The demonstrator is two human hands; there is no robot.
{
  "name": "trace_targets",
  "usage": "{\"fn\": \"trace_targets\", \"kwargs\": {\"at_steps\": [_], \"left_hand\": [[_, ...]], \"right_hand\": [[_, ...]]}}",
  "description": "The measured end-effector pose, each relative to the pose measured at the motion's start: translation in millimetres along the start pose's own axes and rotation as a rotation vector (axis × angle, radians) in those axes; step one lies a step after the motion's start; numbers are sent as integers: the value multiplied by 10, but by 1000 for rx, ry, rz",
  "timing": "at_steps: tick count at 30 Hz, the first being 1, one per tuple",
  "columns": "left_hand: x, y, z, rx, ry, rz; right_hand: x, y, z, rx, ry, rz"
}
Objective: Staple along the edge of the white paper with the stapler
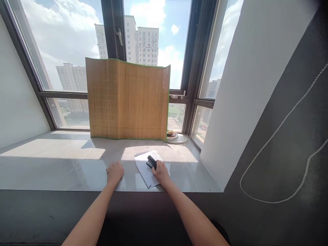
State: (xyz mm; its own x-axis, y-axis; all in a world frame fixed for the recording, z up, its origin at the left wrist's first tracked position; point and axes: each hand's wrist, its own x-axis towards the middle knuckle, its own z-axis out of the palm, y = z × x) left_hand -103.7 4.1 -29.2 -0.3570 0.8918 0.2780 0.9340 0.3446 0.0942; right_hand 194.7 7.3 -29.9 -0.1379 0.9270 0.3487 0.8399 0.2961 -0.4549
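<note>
A black stapler [151, 161] is in my right hand [161, 171], its front end pointing up and left over white paper [146, 172]. The paper lies at a slant on the light tiled sill, with small dark marks near its top right. My left hand [115, 171] rests on the sill to the left of the paper, apart from it. Its fingers are curled in, and whether anything is under them is hidden.
A tall bamboo mat [129, 99] stands against the window behind the paper. Round items [176, 138] sit at its right foot. A white wall [230, 89] bounds the sill on the right, and a beaded cord [276, 126] hangs beyond it.
</note>
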Motion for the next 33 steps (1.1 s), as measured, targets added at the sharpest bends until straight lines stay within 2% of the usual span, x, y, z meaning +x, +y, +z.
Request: {"fn": "trace_targets", "kwargs": {"at_steps": [2,4,6,9,10,11,13,16,19,24,26,30,33], "left_hand": [[-17,54,-38,-33,6,12],[-71,239,-90,-126,11,52],[-185,567,-133,-285,5,160],[-448,1166,-142,-520,-89,506],[-539,1337,-128,-541,-133,556],[-622,1472,-108,-527,-166,549],[-741,1623,-57,-473,-193,519],[-783,1613,10,-464,-194,537],[-741,1529,27,-516,-222,536],[-735,1516,-8,-535,-195,496],[-745,1523,-16,-537,-179,487],[-717,1510,9,-617,-182,462],[-663,1492,46,-770,-174,396]], "right_hand": [[-119,189,-144,-25,24,72],[-250,328,-231,-36,64,137],[-350,393,-266,-46,98,166],[-383,401,-302,-66,88,169],[-366,405,-326,-63,71,167],[-342,419,-360,-50,49,171],[-293,484,-444,0,7,180],[-267,645,-545,85,-27,148],[-291,785,-546,189,-31,49],[-314,819,-499,414,19,-59],[-323,803,-522,437,102,-45],[-345,835,-580,437,356,15],[-349,907,-589,537,390,164]]}}
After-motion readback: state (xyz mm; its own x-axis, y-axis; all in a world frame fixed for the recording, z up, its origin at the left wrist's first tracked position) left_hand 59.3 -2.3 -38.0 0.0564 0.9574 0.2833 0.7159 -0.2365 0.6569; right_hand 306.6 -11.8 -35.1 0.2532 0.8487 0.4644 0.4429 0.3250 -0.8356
